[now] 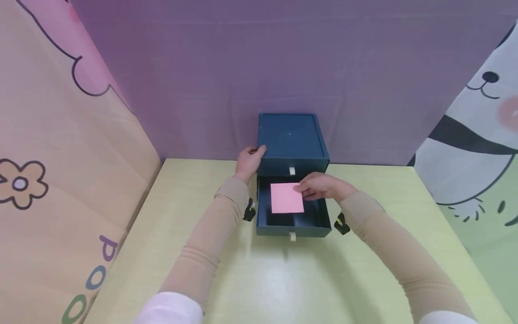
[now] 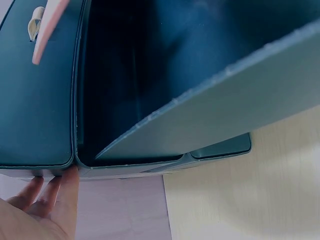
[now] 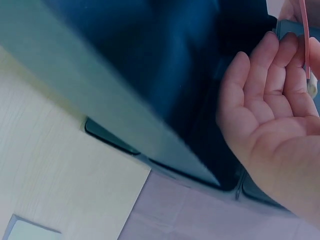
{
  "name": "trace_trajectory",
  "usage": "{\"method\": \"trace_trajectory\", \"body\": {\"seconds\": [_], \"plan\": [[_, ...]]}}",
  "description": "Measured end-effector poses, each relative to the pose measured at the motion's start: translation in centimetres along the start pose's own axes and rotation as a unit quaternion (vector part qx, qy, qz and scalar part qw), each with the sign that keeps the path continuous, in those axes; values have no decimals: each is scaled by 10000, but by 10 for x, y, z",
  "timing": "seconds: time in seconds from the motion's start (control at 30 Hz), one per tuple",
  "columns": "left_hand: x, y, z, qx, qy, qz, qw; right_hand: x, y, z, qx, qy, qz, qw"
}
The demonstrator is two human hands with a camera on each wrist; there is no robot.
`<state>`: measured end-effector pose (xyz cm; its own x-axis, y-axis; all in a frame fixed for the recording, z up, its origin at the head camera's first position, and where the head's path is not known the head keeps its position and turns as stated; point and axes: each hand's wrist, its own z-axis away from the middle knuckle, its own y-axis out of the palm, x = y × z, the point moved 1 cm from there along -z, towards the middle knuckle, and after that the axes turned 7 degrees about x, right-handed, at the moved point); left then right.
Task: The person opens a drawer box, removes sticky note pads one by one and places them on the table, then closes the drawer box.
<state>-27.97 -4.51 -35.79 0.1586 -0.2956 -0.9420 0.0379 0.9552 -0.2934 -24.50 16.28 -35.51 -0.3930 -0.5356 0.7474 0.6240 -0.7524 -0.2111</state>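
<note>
Right fingers pinch a pink square — over the open drawer.

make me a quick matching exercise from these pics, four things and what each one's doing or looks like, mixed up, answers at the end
Things
1. left hand
2. right hand
3. sticky-note pad
4. open drawer

Descriptions
A. pink and square
B. pinching something by its edge
C. pulled out beneath a closed drawer
D. touching the left side of the blue cabinet

Right pairs: 1-D, 2-B, 3-A, 4-C
</note>
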Motion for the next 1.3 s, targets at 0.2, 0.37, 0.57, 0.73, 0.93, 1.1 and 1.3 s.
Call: {"method": "trace_trajectory", "body": {"seconds": [0.2,0.37,0.57,0.73,0.93,1.1,1.3], "plan": [[0,-1,0,-23,-51,51,10000,-3,-11,3,12,-30,-134,9999],[0,-1,1,74,-94,64,9999,-7,-17,7,69,-4,-206,9998],[-1,-1,1,3,-37,12,10000,-12,-28,12,49,-125,-211,9997],[-1,-2,1,15,61,2,10000,-17,-36,14,125,-197,-292,9993],[-1,-2,2,63,85,-35,9999,-21,-39,17,283,-252,-380,9986],[0,-1,1,47,106,-107,9999,-24,-42,21,389,-317,-342,9982],[1,0,0,25,101,-84,9999,-34,-49,26,431,-386,-263,9980]]}}
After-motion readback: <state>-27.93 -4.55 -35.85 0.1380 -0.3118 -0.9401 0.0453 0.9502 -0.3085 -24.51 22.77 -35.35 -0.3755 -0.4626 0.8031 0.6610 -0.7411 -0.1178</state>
